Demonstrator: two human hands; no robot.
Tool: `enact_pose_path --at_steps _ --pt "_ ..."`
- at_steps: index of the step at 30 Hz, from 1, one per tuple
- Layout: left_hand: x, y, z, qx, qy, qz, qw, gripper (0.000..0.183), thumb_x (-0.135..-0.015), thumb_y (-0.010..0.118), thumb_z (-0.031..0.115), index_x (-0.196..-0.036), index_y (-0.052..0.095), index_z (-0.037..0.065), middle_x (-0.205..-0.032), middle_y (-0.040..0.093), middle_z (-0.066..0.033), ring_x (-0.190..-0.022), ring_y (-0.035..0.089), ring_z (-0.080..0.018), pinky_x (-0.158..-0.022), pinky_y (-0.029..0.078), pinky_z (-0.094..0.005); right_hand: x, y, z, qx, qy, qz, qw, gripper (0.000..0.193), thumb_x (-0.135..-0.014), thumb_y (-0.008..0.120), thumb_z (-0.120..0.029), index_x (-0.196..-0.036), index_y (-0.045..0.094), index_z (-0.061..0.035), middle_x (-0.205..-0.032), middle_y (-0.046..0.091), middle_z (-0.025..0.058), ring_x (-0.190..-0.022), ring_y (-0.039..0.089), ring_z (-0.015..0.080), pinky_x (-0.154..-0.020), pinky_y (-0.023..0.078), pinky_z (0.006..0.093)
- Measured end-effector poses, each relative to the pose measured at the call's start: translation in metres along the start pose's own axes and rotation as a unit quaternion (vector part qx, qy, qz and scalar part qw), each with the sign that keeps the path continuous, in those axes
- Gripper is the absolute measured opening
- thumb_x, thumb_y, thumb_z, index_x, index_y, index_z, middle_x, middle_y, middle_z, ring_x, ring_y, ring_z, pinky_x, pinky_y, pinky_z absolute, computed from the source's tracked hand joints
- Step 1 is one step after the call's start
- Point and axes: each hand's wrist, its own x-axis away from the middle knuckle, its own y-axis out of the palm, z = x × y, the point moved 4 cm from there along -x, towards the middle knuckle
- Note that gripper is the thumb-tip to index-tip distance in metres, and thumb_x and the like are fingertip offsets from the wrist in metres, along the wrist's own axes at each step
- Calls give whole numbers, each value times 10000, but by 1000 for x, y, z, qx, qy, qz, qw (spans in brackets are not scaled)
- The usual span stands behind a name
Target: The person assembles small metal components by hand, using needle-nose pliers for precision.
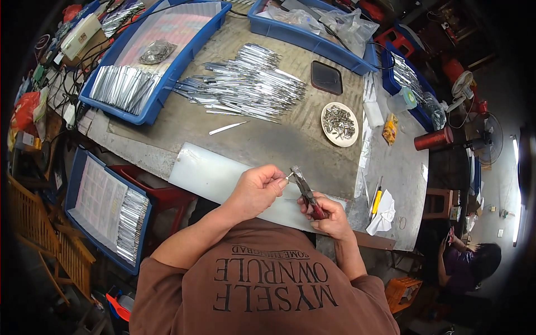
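Note:
My left hand (254, 191) is closed in a pinch on a small thin metal piece (289, 176), most of it hidden by the fingers. The right hand (330, 218) is wrapped around red-handled pliers (304, 188). Their jaws come up beside the metal piece; whether they grip it, I cannot tell. Both hands are above a pale board (206, 174) along the table's near edge. Farther off lies a large heap of shiny slim metal rods (245, 84), with one single rod (228, 128) apart from it. A cream plate (341, 144) to the right holds many small metal parts.
Blue trays with rods stand at far left (149, 114), far right (388, 78) and lower left (106, 162). Plastic bags fill another blue tray (312, 34). A black square dish (326, 77), a yellow-handled tool (377, 201) and crumpled tissue (383, 215) lie rightward. Another person (469, 262) sits right.

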Motion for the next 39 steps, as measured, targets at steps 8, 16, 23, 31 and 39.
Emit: enact_pose_path --at_steps 8,16,23,31,39 --pt "0 -5 -3 -96 64 27 993 93 -810 547 77 -796 524 -12 -616 486 16 -513 410 -52 -439 332 -213 -1 4 -13 178 -71 21 981 211 -574 539 56 -783 528 34 -959 539 106 -831 497 153 -695 393 241" --pt "7 2 13 -426 351 140 822 89 -762 562 30 -788 497 -26 -631 503 -108 -527 459 -193 -493 385 -278 -4 6 -4 213 -58 52 974 207 -579 556 38 -784 526 33 -936 533 113 -795 504 154 -669 394 231" --pt "-3 -8 -5 -156 121 59 978 113 -810 539 80 -755 497 -10 -587 468 -20 -531 400 -79 -466 348 -238 -2 2 -7 152 -49 24 987 229 -573 571 43 -798 529 38 -973 516 102 -861 493 166 -732 394 255" --pt "-2 -8 -6 -140 87 47 985 129 -825 529 103 -765 512 -10 -587 464 10 -537 381 -48 -466 342 -218 0 3 -5 135 -32 11 990 231 -569 567 56 -796 527 40 -1000 506 111 -896 491 173 -768 391 260" --pt "-3 -11 -9 -132 67 42 988 121 -820 532 104 -761 520 -1 -596 500 2 -533 408 -55 -470 354 -220 -1 5 -8 157 -33 4 987 229 -574 567 56 -798 527 35 -991 510 107 -849 497 164 -734 400 258"
